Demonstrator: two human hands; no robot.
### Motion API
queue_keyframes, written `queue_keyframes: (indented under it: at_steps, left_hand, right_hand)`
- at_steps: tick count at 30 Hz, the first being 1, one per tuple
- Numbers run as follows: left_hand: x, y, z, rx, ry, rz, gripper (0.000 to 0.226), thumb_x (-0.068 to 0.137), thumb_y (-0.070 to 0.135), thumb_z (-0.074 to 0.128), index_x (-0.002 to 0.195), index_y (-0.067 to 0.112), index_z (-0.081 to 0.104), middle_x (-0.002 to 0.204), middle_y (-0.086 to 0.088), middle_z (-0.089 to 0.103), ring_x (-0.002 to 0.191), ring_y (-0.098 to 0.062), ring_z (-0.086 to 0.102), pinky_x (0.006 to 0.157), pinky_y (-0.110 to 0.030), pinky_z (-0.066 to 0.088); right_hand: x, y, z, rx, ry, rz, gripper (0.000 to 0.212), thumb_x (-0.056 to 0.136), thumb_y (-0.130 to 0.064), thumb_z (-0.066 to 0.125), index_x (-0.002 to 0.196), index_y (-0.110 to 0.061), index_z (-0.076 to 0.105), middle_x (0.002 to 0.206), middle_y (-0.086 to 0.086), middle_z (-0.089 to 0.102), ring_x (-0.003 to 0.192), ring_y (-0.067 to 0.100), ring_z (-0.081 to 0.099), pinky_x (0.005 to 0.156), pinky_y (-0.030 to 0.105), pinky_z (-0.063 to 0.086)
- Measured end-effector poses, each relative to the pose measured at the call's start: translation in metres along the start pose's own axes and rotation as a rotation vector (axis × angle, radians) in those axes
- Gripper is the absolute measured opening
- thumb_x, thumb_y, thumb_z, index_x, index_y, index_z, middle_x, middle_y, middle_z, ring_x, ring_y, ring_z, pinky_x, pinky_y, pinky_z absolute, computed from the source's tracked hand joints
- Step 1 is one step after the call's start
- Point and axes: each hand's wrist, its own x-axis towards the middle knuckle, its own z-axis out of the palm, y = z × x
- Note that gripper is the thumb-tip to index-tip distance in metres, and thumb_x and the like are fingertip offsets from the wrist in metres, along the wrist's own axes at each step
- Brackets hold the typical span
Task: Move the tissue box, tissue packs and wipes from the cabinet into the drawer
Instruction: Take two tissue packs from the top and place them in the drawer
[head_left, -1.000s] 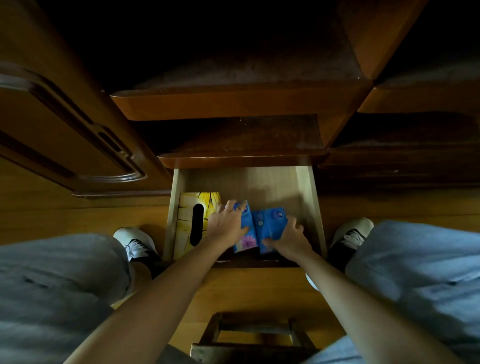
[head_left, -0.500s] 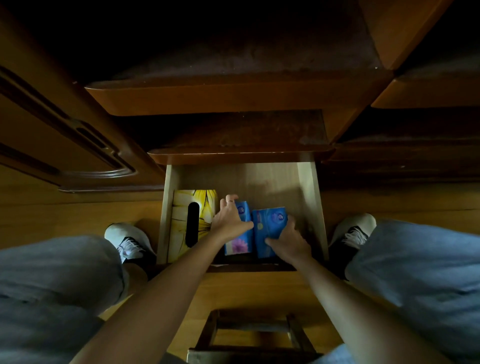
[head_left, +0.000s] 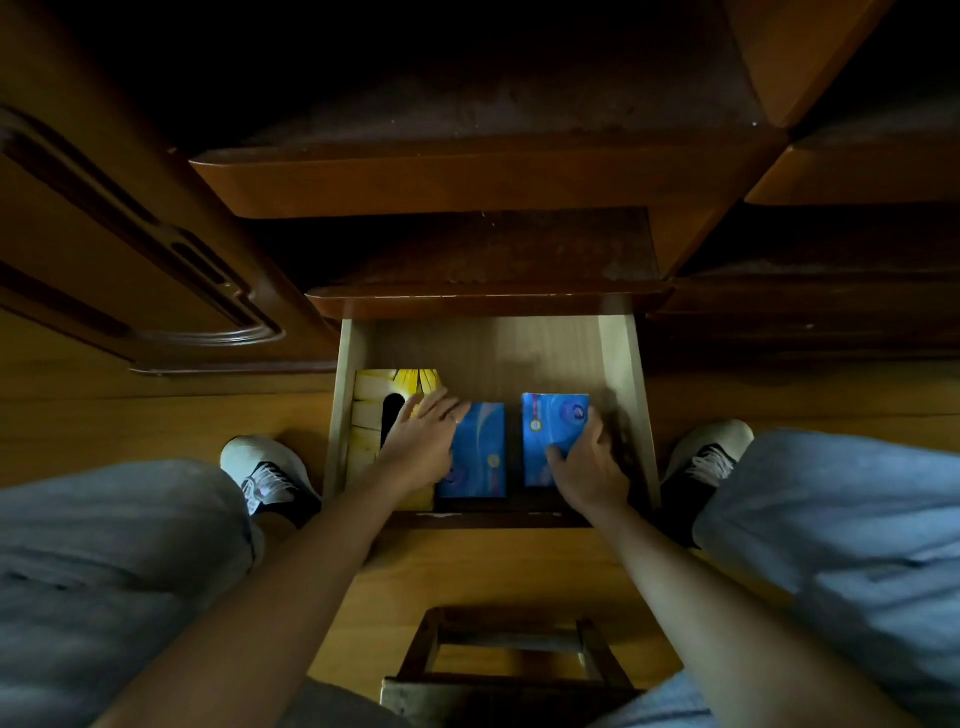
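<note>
The open drawer (head_left: 618, 364) of pale wood sticks out below the dark cabinet shelves. A yellow tissue box (head_left: 371, 410) lies along its left side. Two blue packs lie beside it, apart from each other. My left hand (head_left: 423, 444) rests flat on the left blue pack (head_left: 480, 452) and partly over the tissue box. My right hand (head_left: 584, 457) grips the right blue pack (head_left: 550, 431) by its right edge and near corner. A dark gap separates the two packs.
An open cabinet door (head_left: 130, 249) stands at the left. Dark shelves (head_left: 467, 176) overhang the drawer's back. My knees and shoes (head_left: 265, 473) flank the drawer. A small wooden stool (head_left: 509, 665) stands on the floor beneath me.
The two blue packs, held close together before, now lie flat and apart. My right hand has shifted its pack to the right; my left hand presses its pack down.
</note>
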Motion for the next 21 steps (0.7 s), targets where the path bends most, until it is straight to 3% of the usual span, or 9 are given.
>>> queue_keyframes:
  at_steps: [3, 7, 13, 21]
  left_hand:
    - [-0.008, -0.003, 0.008, -0.002, -0.044, 0.032, 0.097, 0.089, 0.05, 0.065, 0.162, 0.019, 0.008, 0.168, -0.004, 0.017, 0.156, -0.021, 0.002, 0.123, -0.051, -0.005]
    - [0.004, 0.012, 0.002, 0.007, -0.061, -0.024, 0.114, 0.077, 0.082, 0.056, 0.16, 0.021, 0.008, 0.162, -0.009, 0.026, 0.152, -0.029, 0.017, 0.123, -0.06, 0.001]
    - [0.007, 0.017, 0.0, 0.1, -0.105, -0.027, 0.103, 0.076, 0.076, 0.063, 0.153, 0.017, 0.03, 0.152, -0.01, 0.035, 0.146, -0.028, 0.031, 0.123, -0.059, 0.0]
    - [0.002, 0.023, 0.003, 0.181, -0.065, -0.033, 0.097, 0.082, 0.07, 0.064, 0.152, 0.011, 0.033, 0.15, -0.012, 0.041, 0.142, -0.03, 0.037, 0.125, -0.053, 0.007]
  right_hand:
    - [0.0, 0.001, -0.003, 0.007, -0.011, -0.019, 0.09, 0.093, -0.039, 0.065, 0.159, -0.022, 0.006, 0.139, 0.016, 0.052, 0.114, 0.034, 0.061, 0.076, 0.042, 0.045]
    - [0.002, 0.001, -0.013, 0.01, -0.214, -0.103, 0.114, 0.084, -0.034, 0.079, 0.159, -0.033, -0.007, 0.148, 0.012, 0.048, 0.129, 0.035, 0.053, 0.098, 0.052, 0.045]
    - [0.007, -0.004, -0.022, -0.097, -0.369, -0.211, 0.11, 0.081, -0.027, 0.082, 0.159, -0.03, 0.005, 0.15, 0.008, 0.048, 0.132, 0.032, 0.051, 0.104, 0.053, 0.045]
    - [-0.001, 0.006, -0.018, -0.224, -0.345, -0.279, 0.107, 0.085, -0.03, 0.079, 0.158, -0.033, 0.001, 0.14, 0.006, 0.056, 0.118, 0.027, 0.061, 0.095, 0.045, 0.051]
